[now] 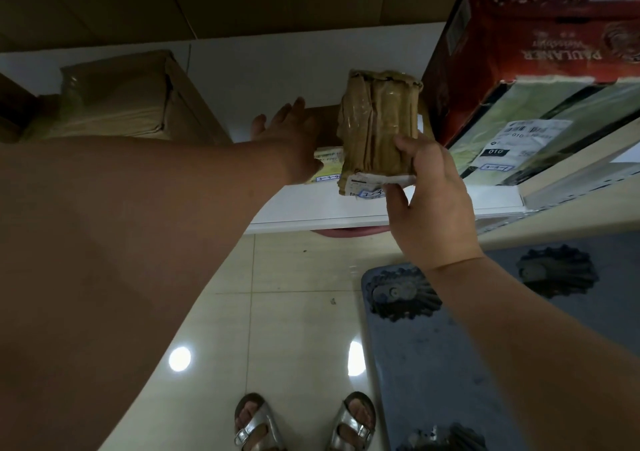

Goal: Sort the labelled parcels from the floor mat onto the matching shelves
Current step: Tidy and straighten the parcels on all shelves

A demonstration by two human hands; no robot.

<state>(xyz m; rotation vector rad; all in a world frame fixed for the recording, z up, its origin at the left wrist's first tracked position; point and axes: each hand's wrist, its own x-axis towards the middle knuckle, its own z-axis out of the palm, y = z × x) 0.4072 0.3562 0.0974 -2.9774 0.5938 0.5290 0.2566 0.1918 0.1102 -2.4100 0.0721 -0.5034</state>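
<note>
My right hand (427, 194) grips a small brown tape-wrapped parcel (379, 132) by its lower right corner, holding it over the white shelf (346, 213). A handwritten label starting "3-3" shows at the parcel's bottom edge. My left hand (291, 139) reaches onto the shelf with straight fingers and rests on a flat parcel (327, 170) labelled "3-3-4", just left of the held parcel. That flat parcel is mostly hidden by hand and parcel.
A red Paulaner carton (519, 42) and a green-and-black bag parcel (519, 139) labelled "3-3-1" sit on the shelf at right. Brown parcels (117, 100) lie at the shelf's left. Below are tiled floor, a blue-grey floor mat (433, 364) and my sandalled feet.
</note>
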